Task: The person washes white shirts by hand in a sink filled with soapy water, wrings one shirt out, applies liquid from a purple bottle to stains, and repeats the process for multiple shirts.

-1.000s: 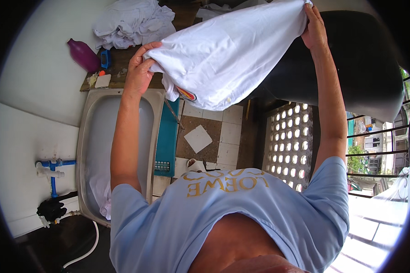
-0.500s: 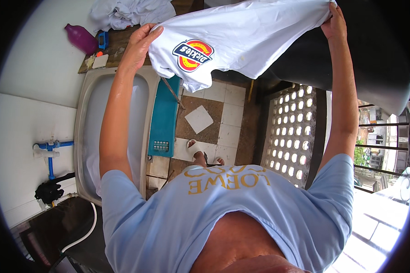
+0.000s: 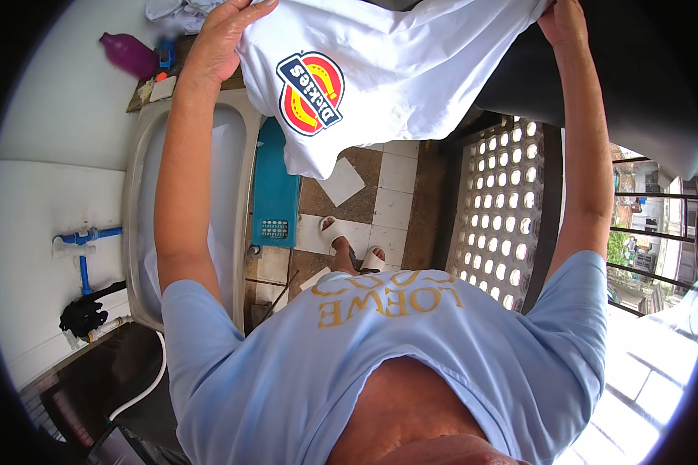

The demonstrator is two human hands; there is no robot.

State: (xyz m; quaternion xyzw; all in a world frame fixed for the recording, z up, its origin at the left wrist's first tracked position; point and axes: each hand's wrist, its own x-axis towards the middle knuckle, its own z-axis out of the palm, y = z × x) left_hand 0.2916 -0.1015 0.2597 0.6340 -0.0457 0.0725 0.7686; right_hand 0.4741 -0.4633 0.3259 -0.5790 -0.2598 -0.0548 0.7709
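Observation:
A white T-shirt (image 3: 411, 74) with a red, yellow and dark blue printed emblem is stretched between my raised hands at the top of the view. My left hand (image 3: 221, 43) pinches one edge of it, thumb lying along the cloth. At the far right end, my right hand (image 3: 564, 25) grips the opposite edge, its fingers partly cut off by the picture's upper border. Between the hands the fabric sags, and its lower edge hangs in folds above the floor. The top of the garment runs out of view.
Left of me stands a long washbasin (image 3: 137, 186) holding cloudy water and white cloth, beside a teal plastic board (image 3: 275, 190). A purple bottle (image 3: 128, 54) and heaped white cloth (image 3: 180, 14) lie beyond it. Blue pipe (image 3: 93, 235) runs along the wall; a perforated wall (image 3: 504, 186) stands right.
Both hands have shifted upward in the view, the left one more, and slightly left. The T-shirt sags deeper between them, and its emblem has tilted and moved left.

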